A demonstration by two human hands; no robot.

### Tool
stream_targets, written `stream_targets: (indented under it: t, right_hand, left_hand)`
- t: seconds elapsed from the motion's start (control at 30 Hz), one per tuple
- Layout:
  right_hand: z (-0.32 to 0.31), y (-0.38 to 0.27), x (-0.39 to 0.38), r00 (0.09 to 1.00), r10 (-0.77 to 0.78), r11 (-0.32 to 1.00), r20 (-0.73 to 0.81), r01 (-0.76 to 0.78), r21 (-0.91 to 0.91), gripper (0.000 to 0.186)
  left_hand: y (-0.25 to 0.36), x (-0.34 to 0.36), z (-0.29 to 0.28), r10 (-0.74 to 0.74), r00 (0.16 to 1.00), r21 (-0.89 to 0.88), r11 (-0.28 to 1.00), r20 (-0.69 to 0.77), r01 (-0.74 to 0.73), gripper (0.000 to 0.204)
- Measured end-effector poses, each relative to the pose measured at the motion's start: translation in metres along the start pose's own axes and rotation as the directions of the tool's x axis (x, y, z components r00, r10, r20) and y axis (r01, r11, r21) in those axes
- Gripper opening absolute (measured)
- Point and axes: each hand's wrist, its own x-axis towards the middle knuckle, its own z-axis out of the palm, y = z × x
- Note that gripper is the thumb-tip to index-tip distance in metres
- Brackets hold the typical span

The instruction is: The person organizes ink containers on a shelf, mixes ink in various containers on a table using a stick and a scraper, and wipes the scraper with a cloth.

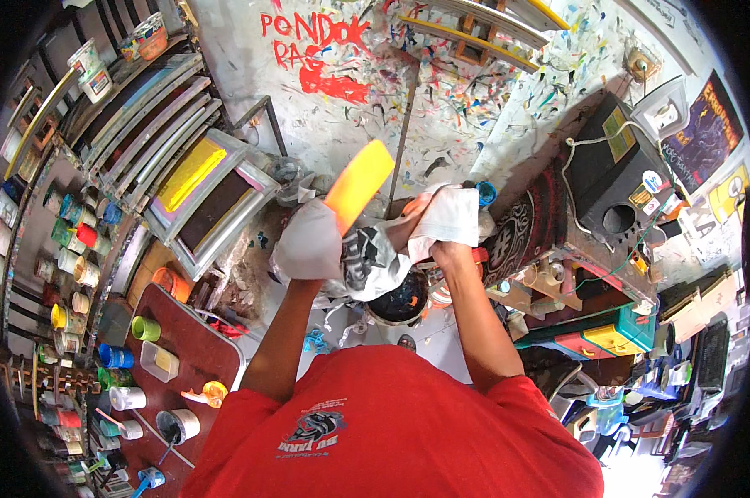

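A crumpled white cloth [379, 274] with dark printing stretches between my two hands in front of my body. My left hand lies under one fold of it, fingers hidden, at the lower end of a flat yellow-orange strip [362, 184] that rises tilted to the right. The strip's kind is not clear, and its lower end vanishes into the fabric. On the right, my right hand [453, 256] is closed on the other end of the cloth, with part of the fabric draped over it. Beneath the cloth stands a bucket [394, 321] with dark contents.
Framed printing screens [213, 207] lean in a rack at the left. Paint pots [80, 236] fill shelves beside it. A dark red table [213, 349] holds cups and tubs. At right stand a black speaker box [611, 178] and a coloured drawer unit [603, 340].
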Motion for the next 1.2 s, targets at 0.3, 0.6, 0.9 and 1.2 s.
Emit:
stream_targets:
  t: [0.3, 0.6, 0.9, 1.2]
  right_hand:
    - [0.06, -0.025, -0.014, 0.967, 0.244, 0.963, 0.078, -0.25, 0.097, 0.038]
    - [-0.015, 0.006, -0.01, 0.958, -0.102, 0.898, -0.266, -0.027, -0.438, 0.009]
    - [0.027, 0.019, -0.014, 0.955, -0.289, 0.497, -0.069, 0.088, -0.864, 0.028]
    - [0.054, 0.055, -0.048, 0.855, -0.255, -0.174, 0.452, 0.42, -0.891, 0.038]
  left_hand:
    - [0.034, 0.038, -0.072, 0.282, 0.902, -0.28, 0.941, 0.327, -0.192, 0.038]
    - [0.036, 0.028, -0.064, -0.174, 0.885, 0.086, 0.985, 0.432, 0.152, 0.041]
    - [0.032, 0.025, -0.055, -0.128, 0.982, -0.721, 0.666, 0.141, 0.19, 0.036]
    - [0.054, 0.031, -0.016, -0.015, 0.999, -0.438, 0.899, -0.042, -0.005, 0.023]
